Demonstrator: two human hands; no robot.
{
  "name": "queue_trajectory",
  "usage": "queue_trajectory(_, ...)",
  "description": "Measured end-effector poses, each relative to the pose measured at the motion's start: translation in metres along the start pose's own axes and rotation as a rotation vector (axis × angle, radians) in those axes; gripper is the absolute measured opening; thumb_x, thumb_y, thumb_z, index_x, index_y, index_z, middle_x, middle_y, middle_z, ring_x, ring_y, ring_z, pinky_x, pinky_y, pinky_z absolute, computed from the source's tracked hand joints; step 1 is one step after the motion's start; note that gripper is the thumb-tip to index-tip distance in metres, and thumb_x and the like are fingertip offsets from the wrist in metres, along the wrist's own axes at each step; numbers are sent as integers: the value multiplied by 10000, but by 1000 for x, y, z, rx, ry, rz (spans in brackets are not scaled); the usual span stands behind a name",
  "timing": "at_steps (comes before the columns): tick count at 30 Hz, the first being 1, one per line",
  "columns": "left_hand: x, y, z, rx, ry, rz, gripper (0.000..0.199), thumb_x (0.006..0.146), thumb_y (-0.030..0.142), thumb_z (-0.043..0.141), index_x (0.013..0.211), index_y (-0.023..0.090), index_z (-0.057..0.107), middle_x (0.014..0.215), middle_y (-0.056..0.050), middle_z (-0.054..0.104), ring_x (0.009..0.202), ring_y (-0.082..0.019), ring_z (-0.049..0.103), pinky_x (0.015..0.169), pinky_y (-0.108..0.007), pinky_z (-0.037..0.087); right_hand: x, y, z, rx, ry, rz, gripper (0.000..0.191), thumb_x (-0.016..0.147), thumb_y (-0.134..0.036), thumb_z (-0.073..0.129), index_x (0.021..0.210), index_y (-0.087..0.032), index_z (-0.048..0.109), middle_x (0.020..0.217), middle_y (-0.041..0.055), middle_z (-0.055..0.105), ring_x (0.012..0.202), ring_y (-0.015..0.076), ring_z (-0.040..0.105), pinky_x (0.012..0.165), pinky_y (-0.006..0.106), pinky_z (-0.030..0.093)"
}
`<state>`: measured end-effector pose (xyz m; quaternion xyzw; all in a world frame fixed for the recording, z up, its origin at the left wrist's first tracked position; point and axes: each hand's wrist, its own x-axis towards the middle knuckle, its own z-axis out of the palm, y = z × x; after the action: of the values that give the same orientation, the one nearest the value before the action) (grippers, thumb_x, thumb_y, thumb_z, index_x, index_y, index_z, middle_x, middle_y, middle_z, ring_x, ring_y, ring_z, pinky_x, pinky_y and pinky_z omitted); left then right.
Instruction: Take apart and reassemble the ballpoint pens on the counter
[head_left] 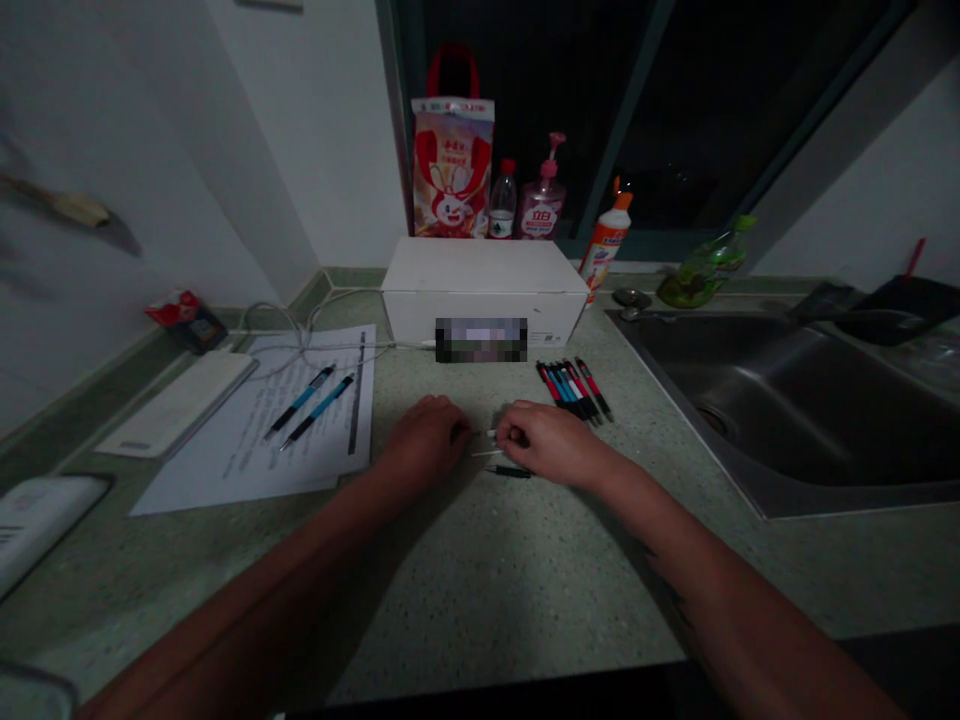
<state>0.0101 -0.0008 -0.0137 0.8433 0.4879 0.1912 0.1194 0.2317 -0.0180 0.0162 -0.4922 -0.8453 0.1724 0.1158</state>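
Observation:
Over the middle of the counter, my left hand and my right hand face each other with fingertips pinched. A small thin piece with a white end sticks out of my right fingertips toward the left ones. What my left fingers pinch is too small to make out. Just below lies a thin white stick, like a pen refill, partly behind my right hand. A black pen barrel rests on the counter nearer to me. Several red, blue and black pens lie side by side beyond my right hand.
Two blue pens lie on printed paper at left, near a white flat box and a cable. A white carton stands behind, with bottles and a bag beyond. The steel sink is at right.

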Motion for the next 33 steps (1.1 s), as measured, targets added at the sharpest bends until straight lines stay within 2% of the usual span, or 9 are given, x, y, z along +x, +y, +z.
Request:
queue_trajectory(7,-3,-3,-10,-55,-65,7,167,856,216,563,767,235,703,827,-92,682,845,-261,602,778,-401,485,-3,0,-1,-80,-48,-6,92,860,-139,648,846,-201,714,869,22,660,725,146,572,653,277,346)
queue_trajectory(17,-3,-4,-16,-74,-144,-24,176,857,200,553,778,219,709,870,-105,693,888,-280,614,801,-420,470,-2,6,-5,-149,-51,-15,91,856,-148,634,853,-189,715,867,35,676,696,143,556,636,277,325)
queue_trajectory(25,-3,1,-13,-51,-156,-19,181,882,211,561,784,215,713,866,-95,689,889,-282,627,791,-405,476,-1,5,-3,-149,-48,-21,94,862,-158,631,854,-193,718,866,33,681,696,147,568,641,282,330)
queue_trajectory(33,-4,-4,-8,-121,-93,-33,160,863,201,580,759,224,700,842,-92,672,847,-274,599,781,-405,454,-2,6,-7,-147,-63,9,93,867,-150,640,854,-193,721,867,39,680,709,153,570,648,282,337)
